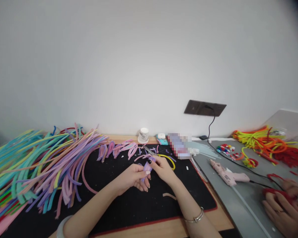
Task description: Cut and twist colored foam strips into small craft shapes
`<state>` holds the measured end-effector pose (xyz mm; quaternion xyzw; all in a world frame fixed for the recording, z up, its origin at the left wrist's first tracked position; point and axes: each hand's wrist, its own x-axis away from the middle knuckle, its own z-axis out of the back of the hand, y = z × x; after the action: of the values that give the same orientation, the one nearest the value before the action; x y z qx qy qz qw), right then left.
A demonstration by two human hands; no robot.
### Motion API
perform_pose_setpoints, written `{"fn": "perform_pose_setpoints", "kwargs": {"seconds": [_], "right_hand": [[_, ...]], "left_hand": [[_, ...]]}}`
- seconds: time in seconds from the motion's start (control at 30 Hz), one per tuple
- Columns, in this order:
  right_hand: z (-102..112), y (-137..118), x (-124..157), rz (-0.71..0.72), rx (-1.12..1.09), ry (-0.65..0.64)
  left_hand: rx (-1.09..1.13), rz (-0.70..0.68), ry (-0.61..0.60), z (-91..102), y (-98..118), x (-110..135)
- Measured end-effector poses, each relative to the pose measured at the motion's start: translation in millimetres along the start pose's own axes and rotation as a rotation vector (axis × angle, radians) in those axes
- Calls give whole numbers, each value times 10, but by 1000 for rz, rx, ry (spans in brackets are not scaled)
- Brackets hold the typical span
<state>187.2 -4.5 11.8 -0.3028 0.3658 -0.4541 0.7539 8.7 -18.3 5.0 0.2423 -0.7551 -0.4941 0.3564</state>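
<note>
Two bare hands, the wearer's own, at the middle of the scene: left hand (129,177), fingers and thumb pinching the near part of the work; right hand (164,168), gripping its far end.

One lilac fuzzy-stem piece (146,171), held between both hands, above the mat.

One black rectangular mat (129,211) with red edging, on a pale wooden table (167,226).

One silver-coloured bangle (198,217), right wrist.

One large heap of soft fuzzy stems (57,165), pastel and bright colours, left side; too many overlap to count.

One row of looped pink and purple fuzzy pieces (132,150), far edge of the mat; exact count unclear.

One bent yellow fuzzy stem (173,164), just beyond the right hand.

One short beige fuzzy stem (169,195), near the right forearm.

One white cup (143,134), far middle; one small white rounded case (161,136) to its right.

One pixelated flat object (178,145), far right corner of the mat.

One pink glue gun (229,175), on the grey surface (248,195) at right.

One scatter of small multicoloured pompoms (227,148), beyond the glue gun; uncounted.

One bundle of yellow and orange fuzzy stems (259,137), far right; one mass of red stems (291,158) beside it.

Two hands of another person (280,210), near right edge, around red material.
</note>
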Motion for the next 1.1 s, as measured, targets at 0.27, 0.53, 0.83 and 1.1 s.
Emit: {"fn": "perform_pose_setpoints", "kwargs": {"seconds": [0.27,0.53,0.83,1.1], "right_hand": [[-56,-38,8,11,-21,-100],[-48,-53,14,-18,-63,-161],[-61,1,33,4,-103,-206],[-48,-50,27,26,-54,-198]], "left_hand": [[-49,9,-43,5,20,9],[-155,-49,12,43,-18,-73],[-412,-274,156,92,0,-93],[-254,-150,84,46,9,-67]]}}
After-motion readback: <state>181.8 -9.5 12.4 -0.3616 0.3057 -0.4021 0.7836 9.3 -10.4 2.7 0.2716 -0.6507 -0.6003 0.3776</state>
